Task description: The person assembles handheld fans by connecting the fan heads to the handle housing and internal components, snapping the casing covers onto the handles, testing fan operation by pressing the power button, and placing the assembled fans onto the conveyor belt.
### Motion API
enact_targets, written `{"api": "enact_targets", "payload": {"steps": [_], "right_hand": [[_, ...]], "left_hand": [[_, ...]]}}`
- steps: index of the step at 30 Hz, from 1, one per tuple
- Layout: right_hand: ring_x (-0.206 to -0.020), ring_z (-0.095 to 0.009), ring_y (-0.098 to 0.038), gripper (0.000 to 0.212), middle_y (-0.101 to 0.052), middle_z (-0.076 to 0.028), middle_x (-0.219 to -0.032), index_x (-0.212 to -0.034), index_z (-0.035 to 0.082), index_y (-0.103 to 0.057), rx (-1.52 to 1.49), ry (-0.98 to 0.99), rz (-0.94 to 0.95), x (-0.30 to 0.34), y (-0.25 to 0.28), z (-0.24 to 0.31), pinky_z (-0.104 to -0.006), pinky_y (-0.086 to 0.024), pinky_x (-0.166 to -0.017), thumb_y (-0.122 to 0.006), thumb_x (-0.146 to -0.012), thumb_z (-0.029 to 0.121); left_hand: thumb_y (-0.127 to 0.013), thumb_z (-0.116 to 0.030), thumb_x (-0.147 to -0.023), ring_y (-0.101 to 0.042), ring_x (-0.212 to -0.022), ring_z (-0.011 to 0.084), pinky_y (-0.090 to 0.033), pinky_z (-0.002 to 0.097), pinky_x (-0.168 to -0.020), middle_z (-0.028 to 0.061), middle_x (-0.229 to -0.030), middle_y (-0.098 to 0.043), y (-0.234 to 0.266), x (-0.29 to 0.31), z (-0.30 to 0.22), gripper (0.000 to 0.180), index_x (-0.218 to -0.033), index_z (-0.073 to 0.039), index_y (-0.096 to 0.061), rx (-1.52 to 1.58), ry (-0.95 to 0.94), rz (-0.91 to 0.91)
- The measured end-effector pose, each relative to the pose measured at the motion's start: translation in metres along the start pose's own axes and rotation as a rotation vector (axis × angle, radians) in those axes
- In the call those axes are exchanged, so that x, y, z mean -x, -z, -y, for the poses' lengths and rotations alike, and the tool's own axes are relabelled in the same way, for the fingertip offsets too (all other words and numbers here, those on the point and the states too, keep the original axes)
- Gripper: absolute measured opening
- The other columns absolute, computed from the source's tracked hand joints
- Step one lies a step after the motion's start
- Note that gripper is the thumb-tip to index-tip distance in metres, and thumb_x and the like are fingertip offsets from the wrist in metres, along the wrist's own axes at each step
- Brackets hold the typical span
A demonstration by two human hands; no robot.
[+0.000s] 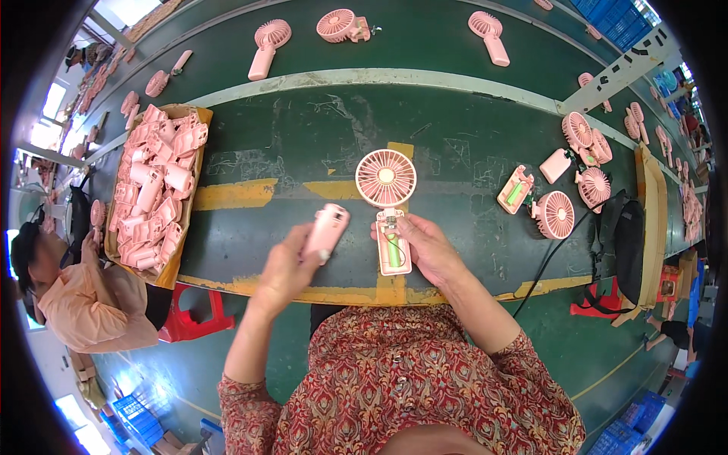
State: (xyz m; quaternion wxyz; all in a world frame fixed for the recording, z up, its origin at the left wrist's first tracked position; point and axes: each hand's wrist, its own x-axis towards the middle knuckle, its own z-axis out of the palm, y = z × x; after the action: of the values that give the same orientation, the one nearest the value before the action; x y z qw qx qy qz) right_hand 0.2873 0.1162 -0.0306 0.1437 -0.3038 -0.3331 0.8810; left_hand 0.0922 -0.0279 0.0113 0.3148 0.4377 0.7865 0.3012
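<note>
A pink handheld fan [386, 177] lies on the green bench in front of me, its handle opened up. Inside the handle sit a green battery cell [393, 250], a small circuit board and thin wires. My right hand [425, 243] grips the handle's upper right side, just below the fan head. To the left, my left hand [287, 267] is closed round a pink handle cover [331, 230], which is tilted and apart from the fan. Small dark openings show near the cover's top end.
A cardboard box [192, 178] heaped with pink handle covers stands on the left. Several part-built fans [556, 214] and a black cable lie on the right, beside a black bag [628, 235]. More fans lie on the far belt. Another person [83, 303] sits at the left.
</note>
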Motion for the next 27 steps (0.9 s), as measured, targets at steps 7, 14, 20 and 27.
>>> {"api": "enact_targets", "payload": {"steps": [7,14,20,27], "right_hand": [[-0.092,-0.013,-0.06,0.034,-0.061,-0.009,-0.104,-0.116,-0.001,-0.049,-0.053,0.032,-0.059,0.0,-0.007,-0.003,-0.0263,-0.049,-0.082,-0.043,-0.097,0.026],[-0.097,-0.012,-0.057,0.036,-0.057,-0.007,-0.11,-0.121,-0.001,-0.046,-0.088,0.036,-0.012,0.0,-0.001,-0.007,-0.0273,-0.048,-0.085,-0.044,-0.097,0.025],[-0.104,-0.014,-0.054,0.034,-0.053,-0.008,-0.117,-0.126,0.0,-0.042,-0.144,0.018,0.024,0.006,-0.002,-0.002,-0.03,-0.045,-0.091,-0.043,-0.097,0.018],[-0.108,-0.016,-0.051,0.042,-0.05,-0.009,-0.121,-0.132,0.002,-0.036,-0.098,-0.014,0.092,0.013,-0.009,0.008,-0.0312,-0.043,-0.091,-0.041,-0.09,0.008]], "left_hand": [[-0.073,-0.02,-0.068,-0.051,-0.102,0.0321,-0.044,0.0413,-0.084,0.0163,-0.109,-0.053,-0.023,0.002,-0.015,0.052,-0.108,0.002,-0.05,-0.526,-0.129,-0.078],[-0.064,-0.022,-0.074,-0.063,-0.064,0.0366,-0.049,0.045,-0.063,0.0182,-0.07,-0.063,-0.026,0.005,-0.037,0.041,-0.101,0.0,-0.044,-0.305,0.021,-0.07],[-0.063,-0.023,-0.076,-0.062,-0.052,0.0306,-0.05,0.0401,-0.052,0.0156,-0.064,-0.061,-0.053,0.018,-0.064,0.06,-0.123,0.002,-0.036,-0.187,-0.087,-0.043],[-0.064,-0.025,-0.076,-0.062,-0.052,0.0309,-0.05,0.0395,-0.048,0.0182,-0.065,-0.062,-0.067,0.017,-0.068,0.067,-0.127,0.006,-0.035,-0.321,-0.189,-0.1]]}}
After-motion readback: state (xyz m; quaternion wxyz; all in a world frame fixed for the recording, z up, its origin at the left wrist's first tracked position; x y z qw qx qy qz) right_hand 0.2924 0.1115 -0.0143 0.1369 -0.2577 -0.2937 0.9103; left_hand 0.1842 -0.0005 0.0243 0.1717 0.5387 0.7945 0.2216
